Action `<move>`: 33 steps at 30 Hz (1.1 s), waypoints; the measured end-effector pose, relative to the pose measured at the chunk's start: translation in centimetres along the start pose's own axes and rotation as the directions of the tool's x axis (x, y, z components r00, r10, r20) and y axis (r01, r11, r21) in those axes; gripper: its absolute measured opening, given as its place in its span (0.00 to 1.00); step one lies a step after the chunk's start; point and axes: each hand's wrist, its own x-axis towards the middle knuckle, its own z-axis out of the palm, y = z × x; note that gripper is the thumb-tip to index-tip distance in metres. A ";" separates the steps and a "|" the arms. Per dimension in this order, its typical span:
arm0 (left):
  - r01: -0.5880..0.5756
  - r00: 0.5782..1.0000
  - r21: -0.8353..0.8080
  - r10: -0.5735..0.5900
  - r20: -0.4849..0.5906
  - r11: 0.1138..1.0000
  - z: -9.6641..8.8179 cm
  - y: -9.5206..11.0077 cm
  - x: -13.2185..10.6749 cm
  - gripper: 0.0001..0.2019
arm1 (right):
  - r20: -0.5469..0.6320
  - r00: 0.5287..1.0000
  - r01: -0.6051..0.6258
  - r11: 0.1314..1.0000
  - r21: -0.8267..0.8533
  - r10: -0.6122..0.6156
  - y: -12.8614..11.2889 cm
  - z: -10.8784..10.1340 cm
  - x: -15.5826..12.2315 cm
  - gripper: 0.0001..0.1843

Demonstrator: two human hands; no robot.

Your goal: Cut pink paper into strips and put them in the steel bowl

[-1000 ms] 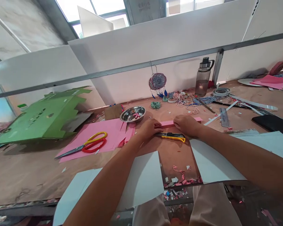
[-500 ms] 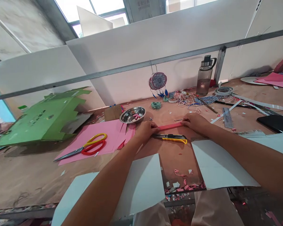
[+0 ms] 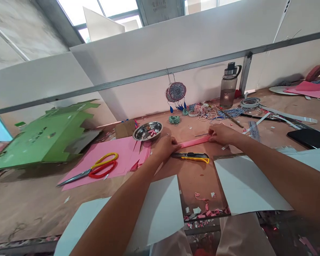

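Observation:
A narrow strip of pink paper (image 3: 194, 142) stretches between my two hands, just above the brown tabletop. My left hand (image 3: 166, 146) is closed on its left end, and my right hand (image 3: 220, 134) pinches the right end. Directly below the strip lies a yellow-and-black utility knife (image 3: 193, 156), close to my left fingers. Behind my left hand stands a steel bowl (image 3: 160, 127) with small pink pieces in it. A thin twisted rod (image 3: 201, 134) lies behind the strip, near my right fingertips.
Scissors (image 3: 101, 166) rest on pink paper sheets (image 3: 82, 163) at left, beside green cardboard (image 3: 50, 137). White boards (image 3: 160, 209) lie under my forearms. A water bottle (image 3: 228, 87), cords (image 3: 202, 111), tape (image 3: 250, 102), a ruler (image 3: 254, 131) and a phone (image 3: 308, 138) sit at right.
My right hand has risen slightly and shifted back along with its end of the strip, which now shows a broader face. The view has moved slightly.

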 end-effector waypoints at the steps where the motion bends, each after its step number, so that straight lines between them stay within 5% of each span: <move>1: -0.024 1.000 0.019 0.024 0.002 1.000 0.0 0.1 0.2 0.09 | 0.009 1.000 -0.004 1.000 0.006 0.004 0.1 0.0 0.0 0.15; 9: -0.250 0.967 0.293 0.252 0.031 0.923 -1.8 3.1 0.8 0.22 | 0.023 0.998 0.052 0.999 -0.015 -0.052 -1.1 -0.2 -0.6 0.09; 13: -0.335 0.942 0.159 0.324 0.092 0.929 -0.7 4.8 1.2 0.25 | -0.023 0.988 0.151 0.983 -0.107 -0.154 -2.4 0.1 -1.3 0.08; 18: -0.316 0.946 0.097 0.306 0.105 0.944 1.4 4.1 1.9 0.20 | -0.097 0.948 0.286 0.945 -0.156 -0.303 -4.0 0.2 -2.0 0.08; 27: -0.309 0.942 -0.110 0.320 0.102 0.945 0.0 4.2 1.4 0.27 | -0.313 0.792 0.424 0.841 -0.337 -0.524 -5.0 0.7 -2.4 0.10; 30: -0.294 0.952 -0.135 0.303 0.046 0.946 -0.5 4.5 1.2 0.19 | -0.411 0.754 0.435 0.858 -0.271 -0.512 -4.8 1.1 -2.3 0.09; 33: -0.278 0.960 -0.190 0.281 -0.010 0.942 -0.9 4.3 0.8 0.12 | -0.578 0.738 0.379 0.923 -0.073 -0.349 -4.2 1.3 -2.0 0.06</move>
